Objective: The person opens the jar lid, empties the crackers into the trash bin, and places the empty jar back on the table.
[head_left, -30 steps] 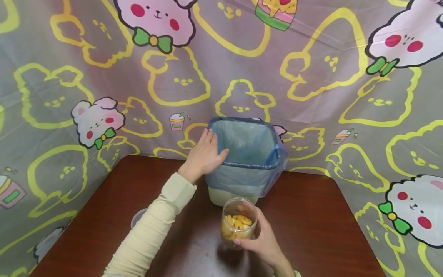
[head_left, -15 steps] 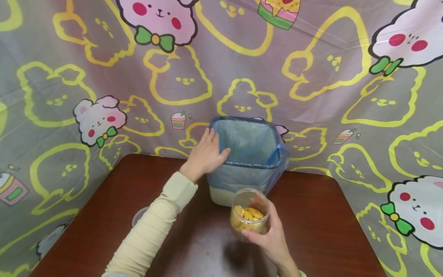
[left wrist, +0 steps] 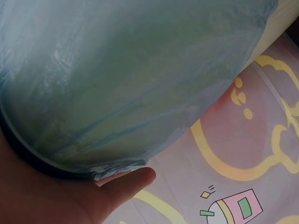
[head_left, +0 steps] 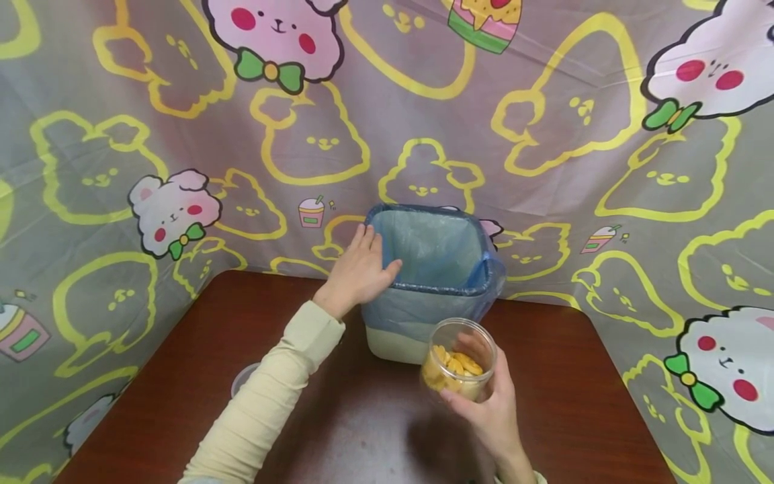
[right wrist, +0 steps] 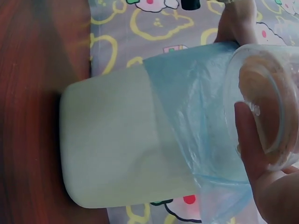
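A pale bin (head_left: pixel 393 344), lined with a translucent blue bag (head_left: pixel 423 310), stands at the back of the table. My left hand (head_left: pixel 357 274) lies against its left rim with fingers extended and thumb apart; in the left wrist view, the thumb (left wrist: pixel 128 186) shows beside the bag's edge. My right hand (head_left: pixel 494 413) grips a clear jar (head_left: pixel 462 380), thumb in front and fingers behind it. Yellow biscuit-like pieces (head_left: pixel 465 364) partly fill the jar. It is raised over the table, in front of the bin's right side, its open mouth tilted slightly toward the camera.
A clear round lid-like piece (head_left: pixel 240 378) lies on the dark red-brown table (head_left: pixel 562 403), partly hidden by the left sleeve (head_left: pixel 266 396). Behind the bin hangs a grey cloth (head_left: pixel 544 168) with cartoon rabbits.
My right hand has carried the jar right and upward, and the jar's shadow now falls apart from it. The left hand stays at the bin's rim.
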Tool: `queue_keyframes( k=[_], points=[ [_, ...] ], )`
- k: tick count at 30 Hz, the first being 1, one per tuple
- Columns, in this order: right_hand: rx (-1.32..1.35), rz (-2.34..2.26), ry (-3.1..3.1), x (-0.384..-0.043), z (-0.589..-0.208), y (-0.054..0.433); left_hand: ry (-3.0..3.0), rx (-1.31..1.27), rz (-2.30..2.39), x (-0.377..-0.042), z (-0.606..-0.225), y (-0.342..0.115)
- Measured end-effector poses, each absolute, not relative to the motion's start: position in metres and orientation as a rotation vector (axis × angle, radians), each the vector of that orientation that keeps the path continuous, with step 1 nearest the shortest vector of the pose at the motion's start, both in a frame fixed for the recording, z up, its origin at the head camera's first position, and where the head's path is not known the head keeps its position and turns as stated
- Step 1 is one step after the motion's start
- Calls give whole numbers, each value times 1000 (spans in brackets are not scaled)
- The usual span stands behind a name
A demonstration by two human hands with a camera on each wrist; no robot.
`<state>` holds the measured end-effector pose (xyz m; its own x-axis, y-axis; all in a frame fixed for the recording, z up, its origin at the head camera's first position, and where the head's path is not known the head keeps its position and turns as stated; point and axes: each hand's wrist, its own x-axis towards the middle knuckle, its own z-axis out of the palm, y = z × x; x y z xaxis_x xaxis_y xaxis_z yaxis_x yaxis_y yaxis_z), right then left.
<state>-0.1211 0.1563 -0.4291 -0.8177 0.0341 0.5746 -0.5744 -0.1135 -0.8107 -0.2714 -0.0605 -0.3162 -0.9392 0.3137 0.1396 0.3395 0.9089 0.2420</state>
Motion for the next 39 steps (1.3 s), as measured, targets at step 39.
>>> queue_keyframes(
  k=[39],
  points=[
    [259, 1599, -1835, -143, -382, 193, -2974, -495, -456, -272, -317, -61]
  ],
)
